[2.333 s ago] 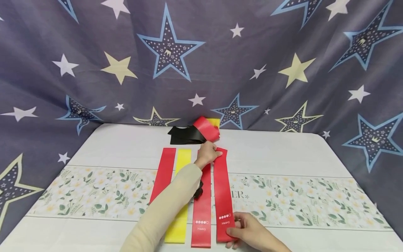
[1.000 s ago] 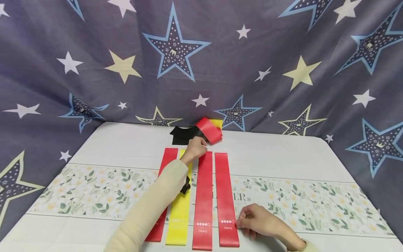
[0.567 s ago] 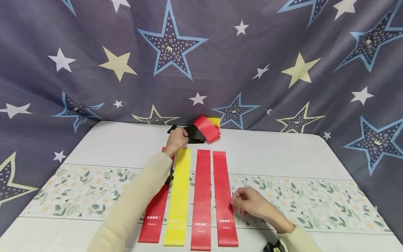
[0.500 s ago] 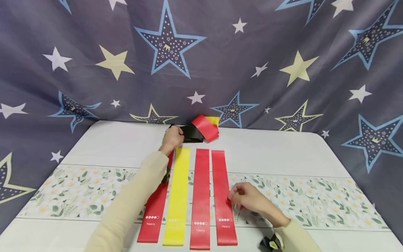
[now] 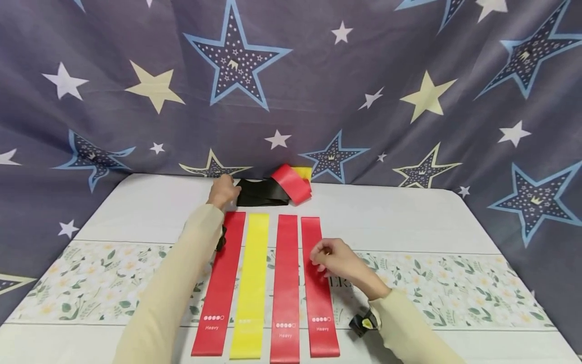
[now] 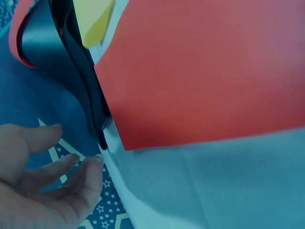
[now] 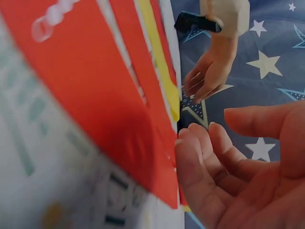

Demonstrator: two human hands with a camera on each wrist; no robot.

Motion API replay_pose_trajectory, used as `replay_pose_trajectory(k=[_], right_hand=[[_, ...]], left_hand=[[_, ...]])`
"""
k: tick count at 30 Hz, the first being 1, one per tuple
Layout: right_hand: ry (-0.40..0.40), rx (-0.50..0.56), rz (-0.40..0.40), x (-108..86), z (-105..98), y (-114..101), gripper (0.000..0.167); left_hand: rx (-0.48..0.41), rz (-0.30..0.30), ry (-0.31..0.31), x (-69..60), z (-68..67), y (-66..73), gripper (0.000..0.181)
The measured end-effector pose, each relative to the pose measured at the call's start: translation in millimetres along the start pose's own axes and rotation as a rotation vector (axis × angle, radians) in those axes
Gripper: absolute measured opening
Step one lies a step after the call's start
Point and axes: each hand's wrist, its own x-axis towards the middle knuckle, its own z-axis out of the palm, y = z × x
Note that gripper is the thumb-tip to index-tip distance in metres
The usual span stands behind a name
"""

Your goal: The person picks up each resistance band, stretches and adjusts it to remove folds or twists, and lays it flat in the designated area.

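Four strips would be several: flat resistance bands lie side by side, a left red band [image 5: 221,288], a yellow band [image 5: 250,288], a middle red band [image 5: 286,288] and a right red band [image 5: 320,308]. The red ones read "Heavy". My left hand [image 5: 223,192] is beside the left end of the black bands [image 5: 262,193]; the left wrist view shows its fingers [image 6: 90,176] loosely bent, holding nothing. My right hand [image 5: 338,260] hovers over the right red band's upper half. Its thumb and fingers stand apart with nothing between them in the right wrist view.
Behind the row, a folded red band [image 5: 292,183] and a yellow band [image 5: 302,173] lie with the black ones, close to the star-patterned curtain [image 5: 354,91]. A floral strip [image 5: 423,283] crosses the white table [image 5: 386,212].
Both hands have let go of the right red band, which now lies flat. My left hand has moved left past the black bands; my right hand has moved forward along the red band.
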Motion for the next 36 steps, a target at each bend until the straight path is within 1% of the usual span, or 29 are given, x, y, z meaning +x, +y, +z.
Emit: replay_pose_trajectory(k=[1, 4, 6, 7, 10, 13, 16, 18, 19, 20, 22, 24, 26, 28, 30, 33, 36], right_hand=[[0.003, -0.004, -0.001, 0.2, 1.0, -0.9, 0.007], [-0.001, -0.025, -0.02, 1.4, 3.3, -4.1, 0.008], [-0.011, -0.036, -0.037, 2.1, 3.8, -6.3, 0.01], [-0.019, -0.036, -0.049, 3.5, 5.2, -9.0, 0.011], [-0.032, -0.02, -0.062, 6.6, 9.4, -15.6, 0.012], [-0.038, 0.005, -0.063, 9.1, 13.8, -19.4, 0.01], [-0.04, 0.025, -0.06, 10.8, 17.1, -21.9, 0.009], [-0.037, 0.03, -0.054, 11.9, 18.3, -22.3, 0.009], [-0.034, 0.032, -0.051, 12.5, 18.6, -22.4, 0.009], [-0.031, 0.034, -0.049, 13.2, 18.7, -22.2, 0.009], [-0.029, 0.033, -0.05, 14.9, 19.8, -21.4, 0.008], [-0.027, 0.034, -0.052, 16.8, 21.4, -20.8, 0.009], [-0.025, 0.039, -0.057, 18.7, 22.3, -20.1, 0.01], [-0.018, 0.052, -0.05, 20.2, 22.5, -20.0, 0.011], [-0.014, 0.074, -0.047, 21.4, 22.2, -20.3, 0.012], [-0.005, 0.116, -0.042, 23.5, 21.8, -20.9, 0.013], [0.007, 0.167, -0.045, 26.4, 21.6, -21.2, 0.016]], left_hand=[[0.008, 0.008, -0.019, 3.0, 2.1, -0.8, 0.036], [0.009, 0.007, -0.076, 9.6, 6.6, -4.0, 0.035], [-0.004, -0.004, -0.102, 12.0, 8.6, -5.2, 0.031], [-0.019, -0.019, -0.102, 12.1, 6.3, -6.8, 0.031], [-0.054, -0.066, -0.089, 13.1, 2.6, -8.1, 0.037], [-0.075, -0.112, -0.051, 15.7, 5.2, -9.2, 0.047], [-0.102, -0.15, 0.003, 16.4, 8.5, -12.0, 0.041], [-0.127, -0.148, 0.043, 16.0, 10.0, -14.4, 0.031], [-0.137, -0.141, 0.066, 15.9, 10.5, -15.3, 0.026], [-0.167, -0.133, 0.088, 16.1, 10.8, -15.3, 0.02], [-0.241, -0.088, 0.127, 15.4, 9.9, -14.7, 0.013], [-0.298, -0.026, 0.165, 13.3, 7.1, -10.4, 0.011], [-0.341, 0.049, 0.198, 9.7, 4.5, -1.2, 0.009], [-0.345, 0.12, 0.212, 2.5, 2.1, 11.4, 0.012], [-0.332, 0.164, 0.227, -7.5, 1.1, 25.1, 0.013], [-0.369, 0.204, 0.227, -23.2, 2.4, 41.3, 0.01], [-0.392, 0.225, 0.24, -37.3, 5.5, 51.0, 0.009]])
